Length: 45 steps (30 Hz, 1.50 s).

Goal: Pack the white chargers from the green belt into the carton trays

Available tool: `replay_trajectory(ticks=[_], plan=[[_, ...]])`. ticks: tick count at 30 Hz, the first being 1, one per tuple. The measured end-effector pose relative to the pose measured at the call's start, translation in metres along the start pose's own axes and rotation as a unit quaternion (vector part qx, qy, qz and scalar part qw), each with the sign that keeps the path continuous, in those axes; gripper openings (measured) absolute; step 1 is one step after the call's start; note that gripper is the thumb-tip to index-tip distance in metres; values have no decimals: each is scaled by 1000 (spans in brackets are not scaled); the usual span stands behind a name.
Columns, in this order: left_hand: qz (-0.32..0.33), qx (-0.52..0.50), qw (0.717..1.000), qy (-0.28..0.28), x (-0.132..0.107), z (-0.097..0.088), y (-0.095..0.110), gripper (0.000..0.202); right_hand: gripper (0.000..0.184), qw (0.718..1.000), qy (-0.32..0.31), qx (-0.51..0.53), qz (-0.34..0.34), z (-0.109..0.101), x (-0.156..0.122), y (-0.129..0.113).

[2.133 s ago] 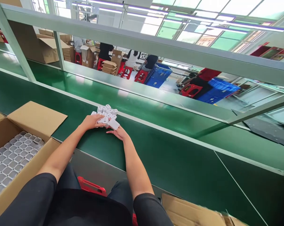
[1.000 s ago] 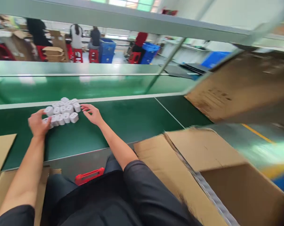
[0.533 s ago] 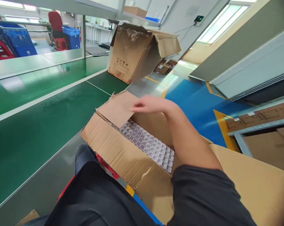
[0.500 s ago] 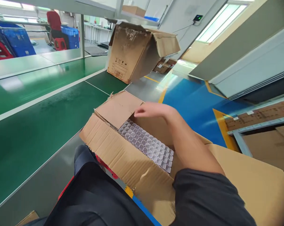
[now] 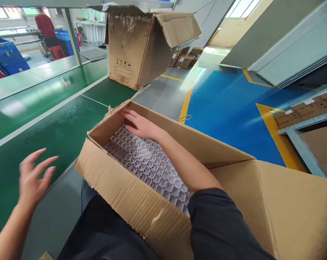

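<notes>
An open cardboard box (image 5: 130,184) sits in front of me, tilted across the view. Packed inside are rows of small rounded-square, pale translucent plastic pieces (image 5: 152,162), some showing paired dark marks. My right hand (image 5: 140,124) reaches into the box's far end, above the pieces. Its fingers are stretched toward the inner end wall, and whether they touch it I cannot tell. My left hand (image 5: 35,177) hovers left of the box over the green work surface (image 5: 68,144), fingers spread, holding nothing.
A larger open carton (image 5: 130,50) stands on the green surface ahead. Blue floor (image 5: 223,112) with yellow lines lies to the right, beside a rack of boxes (image 5: 309,112). Far left, a person in red (image 5: 45,27) sits near blue crates (image 5: 10,57).
The flap over the box's far end no longer covers the pieces, so more rows show. My right hand has moved left and deeper inside. My left hand has come into view.
</notes>
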<state>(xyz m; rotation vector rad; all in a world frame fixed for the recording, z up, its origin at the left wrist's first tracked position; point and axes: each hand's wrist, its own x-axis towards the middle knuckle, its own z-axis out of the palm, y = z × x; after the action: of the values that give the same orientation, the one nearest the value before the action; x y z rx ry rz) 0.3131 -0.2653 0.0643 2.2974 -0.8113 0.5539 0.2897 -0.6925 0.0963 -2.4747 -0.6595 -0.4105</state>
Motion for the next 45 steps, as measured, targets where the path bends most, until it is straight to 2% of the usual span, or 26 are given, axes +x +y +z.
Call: replay_trajectory(ticks=[2, 3, 6, 9, 12, 15, 18, 22, 26, 31, 34, 36, 39, 41, 43, 45], plan=[[83, 6, 996, -44, 23, 40, 18, 42, 59, 999, -7, 13, -41, 15, 15, 2], [92, 10, 994, -56, 38, 61, 26, 41, 62, 998, -17, 17, -53, 24, 18, 7], [67, -2, 995, -68, 75, 110, 42, 44, 63, 998, -54, 1, -43, 50, 9, 31], [16, -55, 994, -97, 85, 134, 43, 48, 70, 983, -176, -61, -2, 74, -15, 59], [-29, -89, 991, -96, 77, 140, 40, 47, 88, 945, -297, -133, 25, 96, -35, 78], [-42, -101, 989, -100, 70, 140, 39, 48, 97, 922, -343, -178, 18, 114, -36, 88], [-45, -108, 988, -105, 71, 141, 39, 50, 106, 910, -365, -198, -6, 128, -24, 97], [-51, -119, 986, -102, 72, 142, 39, 51, 115, 893, -406, -196, -3, 141, -9, 107], [-53, -127, 985, -104, 71, 143, 40, 51, 110, 891, -404, -206, -10, 154, -6, 106], [-54, -133, 985, -99, 71, 146, 41, 50, 94, 895, -379, -232, -26, 165, -9, 98], [-54, -133, 984, -103, 72, 147, 40, 52, 99, 897, -373, -233, -34, 156, -7, 94], [-51, -129, 985, -107, 71, 147, 40, 53, 104, 915, -341, -215, -26, 137, -6, 89], [-49, -128, 985, -108, 71, 148, 40, 52, 108, 962, -231, -143, 14, 89, -10, 71], [-49, -126, 985, -108, 72, 150, 40, 51, 106, 986, -156, -48, 36, 49, -15, 51], [-43, -123, 985, -111, 73, 152, 41, 50, 103, 989, -117, 76, 50, 14, -21, 25], [-33, -122, 986, -111, 72, 151, 42, 47, 96, 976, -96, 183, 70, -7, -25, -2]])
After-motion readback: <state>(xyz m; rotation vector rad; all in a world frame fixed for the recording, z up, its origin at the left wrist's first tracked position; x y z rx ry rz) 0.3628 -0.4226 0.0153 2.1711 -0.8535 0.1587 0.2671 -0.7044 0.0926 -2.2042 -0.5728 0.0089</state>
